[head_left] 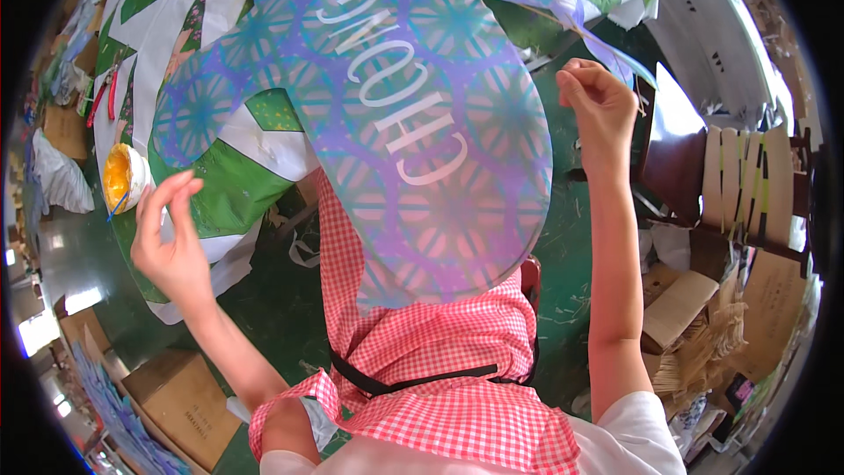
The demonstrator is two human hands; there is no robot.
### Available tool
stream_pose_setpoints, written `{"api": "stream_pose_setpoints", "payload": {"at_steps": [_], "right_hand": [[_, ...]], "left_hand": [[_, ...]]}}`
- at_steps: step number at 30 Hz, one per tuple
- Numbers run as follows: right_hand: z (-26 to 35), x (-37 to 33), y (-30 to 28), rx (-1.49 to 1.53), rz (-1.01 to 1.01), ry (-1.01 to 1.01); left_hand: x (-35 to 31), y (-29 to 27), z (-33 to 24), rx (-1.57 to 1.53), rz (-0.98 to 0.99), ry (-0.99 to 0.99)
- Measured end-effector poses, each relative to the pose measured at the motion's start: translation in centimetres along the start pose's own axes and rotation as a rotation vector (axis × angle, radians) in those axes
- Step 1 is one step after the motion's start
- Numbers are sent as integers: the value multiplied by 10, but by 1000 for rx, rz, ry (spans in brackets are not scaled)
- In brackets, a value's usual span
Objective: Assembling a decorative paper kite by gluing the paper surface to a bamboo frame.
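While both hands are raised well apart, the large purple-and-blue patterned sheet (pixel 396 123) lies in the gap between them, its rounded near end resting over the lap of the pink checked apron (pixel 440 334). Its long axis runs from that end up and slightly leftward, beyond the upper edge of view, with white lettering along its length and a side lobe reaching out to the left.

The right hand (pixel 564 86) is the nearer one to the lettered body, just off its right edge; its fingertips are drawn together against the thumb, and whether anything fine sits between them I cannot tell. Beyond this hand, a thin lilac ribbon (pixel 576 10) trails past toward the right.

The left hand (pixel 195 183) is near the lower edge of the side lobe, its fingers bent and tips close; I cannot tell whether they meet, or how high they are above the material. Just beside it stands a white cup (pixel 137 174) with orange-yellow contents, a thin blue stick (pixel 118 205) at its rim. Under the patterned sheet spreads a green-and-white sheet (pixel 237 185), with a red-handled tool (pixel 112 98) farther up on the left.
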State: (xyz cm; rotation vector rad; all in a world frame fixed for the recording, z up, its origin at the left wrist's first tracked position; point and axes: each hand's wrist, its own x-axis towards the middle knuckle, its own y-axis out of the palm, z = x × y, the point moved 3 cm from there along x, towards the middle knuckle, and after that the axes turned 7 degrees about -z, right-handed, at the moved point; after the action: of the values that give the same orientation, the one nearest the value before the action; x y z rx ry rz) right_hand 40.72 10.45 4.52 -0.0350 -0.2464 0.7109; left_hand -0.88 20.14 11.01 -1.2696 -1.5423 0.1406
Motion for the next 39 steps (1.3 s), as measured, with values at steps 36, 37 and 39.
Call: {"api": "stream_pose_setpoints", "payload": {"at_steps": [36,37,39], "right_hand": [[-52,59,50,-55,245,191],[-52,59,50,31,264,258],[-48,60,48,26,291,331]], "left_hand": [[104,203,-109,-417,455,341],[95,184,-101,-392,429,276],[70,151,-74,-345,388,146]]}}
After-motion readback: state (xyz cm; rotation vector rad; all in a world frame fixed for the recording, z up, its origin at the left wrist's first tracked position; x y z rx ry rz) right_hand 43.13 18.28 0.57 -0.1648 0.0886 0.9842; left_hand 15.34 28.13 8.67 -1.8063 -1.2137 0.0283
